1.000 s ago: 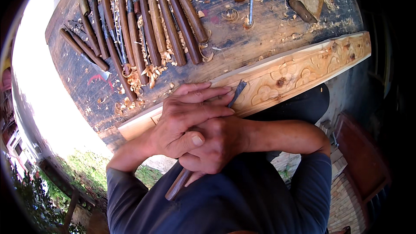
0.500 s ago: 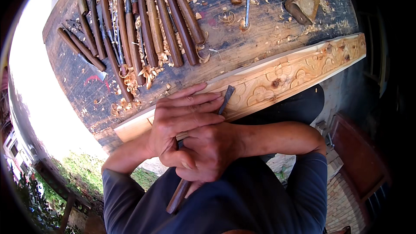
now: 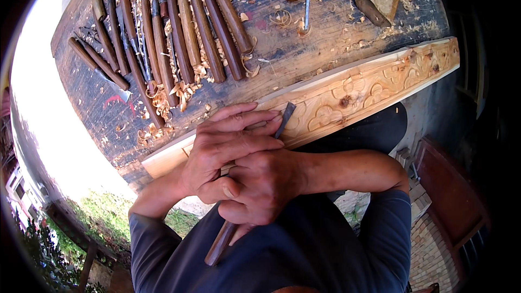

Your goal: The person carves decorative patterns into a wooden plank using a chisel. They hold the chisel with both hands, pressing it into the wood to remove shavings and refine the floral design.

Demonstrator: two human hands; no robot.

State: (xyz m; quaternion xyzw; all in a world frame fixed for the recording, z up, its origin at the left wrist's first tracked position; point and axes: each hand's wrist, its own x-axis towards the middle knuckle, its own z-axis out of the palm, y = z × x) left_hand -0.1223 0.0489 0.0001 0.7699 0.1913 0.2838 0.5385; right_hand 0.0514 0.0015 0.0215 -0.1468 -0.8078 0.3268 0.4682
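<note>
Carved board (image 3: 374,91) angled, centre to right of frame, along counter (image 3: 304,57) edge. Right hand (image 3: 265,182): fingers curled round chisel (image 3: 221,244). Left hand (image 3: 223,149): fingers nearly straight beside blade (image 3: 285,119); can't tell if pinching it. Best: shallow angle, short pushes, left fingertips behind cutting edge.

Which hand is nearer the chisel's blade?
Left. The left hand has its fingers right by the blade; the right hand is farther back, closed around the handle.
</note>
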